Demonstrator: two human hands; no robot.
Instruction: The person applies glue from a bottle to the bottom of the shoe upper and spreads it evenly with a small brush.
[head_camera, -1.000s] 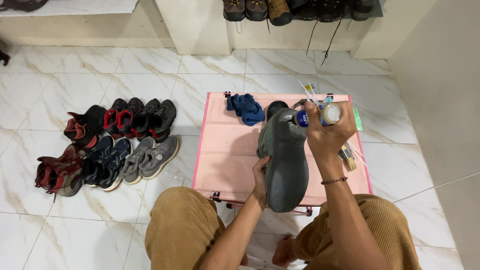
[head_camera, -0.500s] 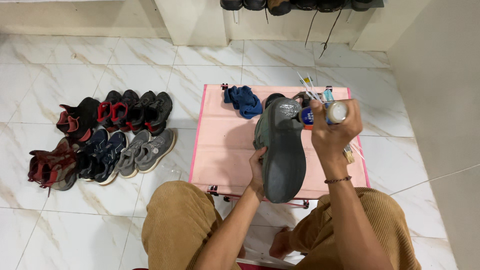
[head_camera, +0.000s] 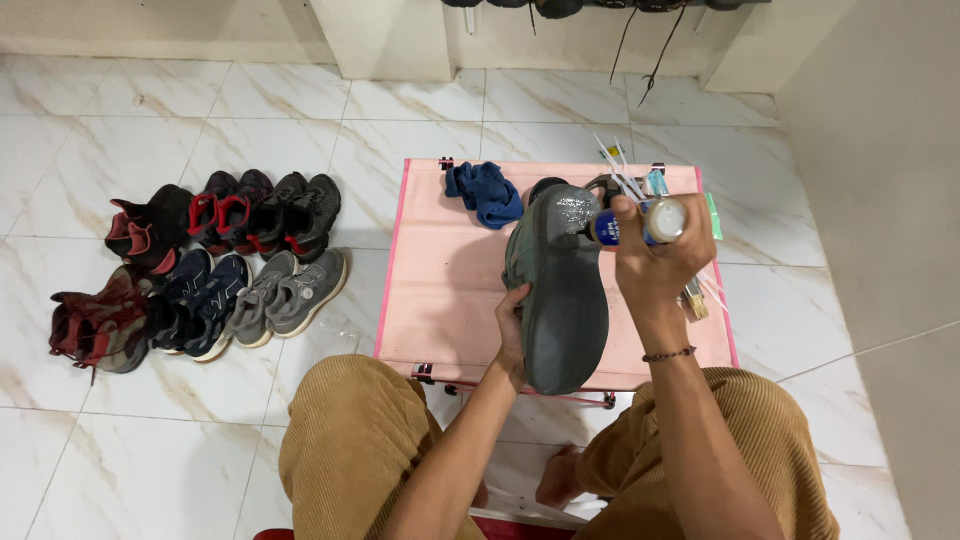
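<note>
While shoes (head_camera: 200, 265) line the floor (left), table (head_camera: 450, 290) holds cloth (head_camera: 487, 192).

Grey shoe (head_camera: 557, 290) sole-up, spray can (head_camera: 640, 222) at its toe.

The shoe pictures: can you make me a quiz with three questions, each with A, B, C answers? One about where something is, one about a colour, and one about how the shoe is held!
1. Where does the blue cloth lie?
A. On the pink table
B. On the floor tiles
C. On the row of shoes

2. What colour is the sole of the shoe being held?
A. White
B. Dark grey
C. Red

3. How is that shoe turned?
A. Sole down
B. Sole up
C. Inside a box

Answers:
1. A, the cloth sits near the table's far edge.
2. B, the sole is dark grey, with a wet shine near the toe.
3. B, the left hand steadies its side with the sole facing up, while the right hand holds a small bottle over it.
</note>
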